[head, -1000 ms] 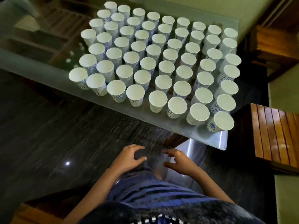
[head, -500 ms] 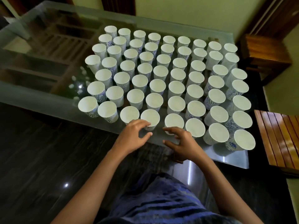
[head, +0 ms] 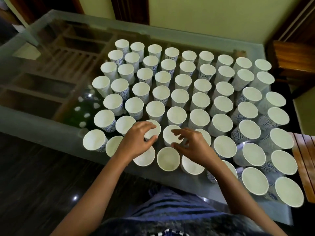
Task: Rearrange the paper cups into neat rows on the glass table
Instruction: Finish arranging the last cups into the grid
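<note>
Head view: both hands had come forward over the glass table. The left hand gripped a second-row cup, the right hand pinched the neighbouring cup. Straightening was starting, I judged.

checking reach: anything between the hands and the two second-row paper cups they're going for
Nothing visible. The left hand grips the left paper cup; the right hand is at the right paper cup. Front-row cups sit below the wrists.

One wide-angle view from the person's head, facing forward and steeply down; close above the glass table, near side
</note>
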A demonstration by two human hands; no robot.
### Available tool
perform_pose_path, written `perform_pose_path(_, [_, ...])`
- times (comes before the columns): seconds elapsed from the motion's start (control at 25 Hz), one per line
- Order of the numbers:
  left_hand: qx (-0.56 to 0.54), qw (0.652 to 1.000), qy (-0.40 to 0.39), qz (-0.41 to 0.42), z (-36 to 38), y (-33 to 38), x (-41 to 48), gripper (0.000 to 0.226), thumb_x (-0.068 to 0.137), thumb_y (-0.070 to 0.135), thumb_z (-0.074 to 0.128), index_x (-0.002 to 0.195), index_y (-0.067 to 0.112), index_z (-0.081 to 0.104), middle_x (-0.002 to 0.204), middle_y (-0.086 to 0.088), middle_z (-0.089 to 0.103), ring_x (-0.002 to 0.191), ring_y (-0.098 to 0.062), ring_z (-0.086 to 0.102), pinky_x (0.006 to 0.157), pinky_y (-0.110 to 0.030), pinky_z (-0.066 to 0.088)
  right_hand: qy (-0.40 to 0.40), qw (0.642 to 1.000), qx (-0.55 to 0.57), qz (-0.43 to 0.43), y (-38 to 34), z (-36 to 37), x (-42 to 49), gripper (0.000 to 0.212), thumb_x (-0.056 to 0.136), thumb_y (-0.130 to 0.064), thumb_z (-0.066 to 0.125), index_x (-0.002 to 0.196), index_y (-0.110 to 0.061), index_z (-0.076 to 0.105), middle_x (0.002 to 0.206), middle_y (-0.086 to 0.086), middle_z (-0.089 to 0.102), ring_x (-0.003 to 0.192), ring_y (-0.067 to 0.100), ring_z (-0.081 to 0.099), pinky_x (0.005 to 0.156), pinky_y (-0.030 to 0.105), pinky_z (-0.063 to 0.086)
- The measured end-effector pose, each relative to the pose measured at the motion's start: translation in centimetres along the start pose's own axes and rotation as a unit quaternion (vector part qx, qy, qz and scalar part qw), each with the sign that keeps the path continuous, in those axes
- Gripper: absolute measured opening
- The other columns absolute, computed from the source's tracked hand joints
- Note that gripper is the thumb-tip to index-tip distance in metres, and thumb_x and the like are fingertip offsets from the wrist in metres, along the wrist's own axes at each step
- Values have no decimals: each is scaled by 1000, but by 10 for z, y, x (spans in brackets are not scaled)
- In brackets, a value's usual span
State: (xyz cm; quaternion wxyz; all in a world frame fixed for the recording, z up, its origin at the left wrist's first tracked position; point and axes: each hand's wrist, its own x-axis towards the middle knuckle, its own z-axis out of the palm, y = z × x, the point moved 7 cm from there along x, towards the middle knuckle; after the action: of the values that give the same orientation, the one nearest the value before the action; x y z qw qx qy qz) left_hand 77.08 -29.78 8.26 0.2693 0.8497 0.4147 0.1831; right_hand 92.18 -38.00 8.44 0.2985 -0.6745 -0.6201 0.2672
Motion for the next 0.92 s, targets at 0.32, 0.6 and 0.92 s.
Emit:
perform_pose_path(0.32, [-5,994,-58,97,17,8,22,32,78,17,70,109,9,66,114,-9,63,108,-26,56,90,-39,48,30,997,-24,74,13,-7,4,42,77,-14,73,117,-8,61,108,10,64,85,18,59,71,22,47])
perform_pose_path(0.6, [0,942,-186,278,45,33,-3,40,71,29,74,104,6,68,103,-11,67,93,-26,63,81,-36,52,97,975,-64,192,12,-9,-52,52,70,-22,79,118,-13,61,111,7,63,97,21,60,79,25,46])
perform_pose_path(0.92, [6,935,-219,280,50,33,-18,63,59,42,83,106,3,67,104,-14,66,96,-28,62,84,-38,51,90,957,-106,254,22,2,-86,69,64,-31,82,125,-12,55,128,7,53,116,24,50,96,30,39])
